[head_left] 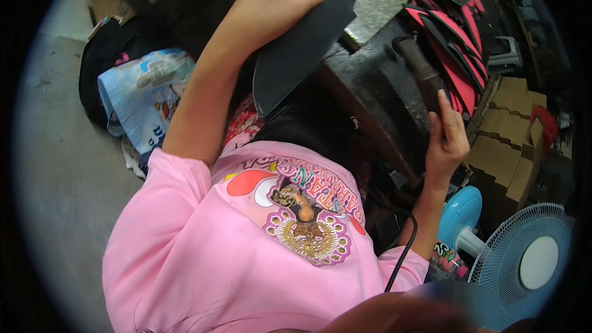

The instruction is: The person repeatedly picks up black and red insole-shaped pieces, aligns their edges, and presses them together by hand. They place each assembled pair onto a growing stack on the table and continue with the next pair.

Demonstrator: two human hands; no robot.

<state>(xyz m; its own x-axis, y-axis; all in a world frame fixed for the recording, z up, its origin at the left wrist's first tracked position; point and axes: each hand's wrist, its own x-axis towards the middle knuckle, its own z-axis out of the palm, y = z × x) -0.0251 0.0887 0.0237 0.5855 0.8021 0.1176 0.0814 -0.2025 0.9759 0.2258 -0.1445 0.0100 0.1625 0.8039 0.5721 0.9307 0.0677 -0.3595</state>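
Note:
My left hand [280, 0] grips the upper edge of a thin black sheet piece [302, 49] with one curved side and a rounded lower corner. The thumb lies over the sheet's face, and some fingers are out of sight. On the right, my right hand [450, 132] is closed round the lower end of a dark, stick-like tool [422, 71] with a rounded knob at its far end and a brownish middle; its exact kind is unclear. One finger points up along the tool. Tool and sheet are apart, both over a dark workbench [382, 95].
Pink-and-black cut pieces [453, 31] are heaped at the far right, near a speckled grey slab [382, 0]. Folded cardboard [502, 142] and a white-and-blue fan [533, 259] stand on the right. A light-blue printed bag [145, 95] hangs at left. A black cable [407, 246] runs beside my right arm.

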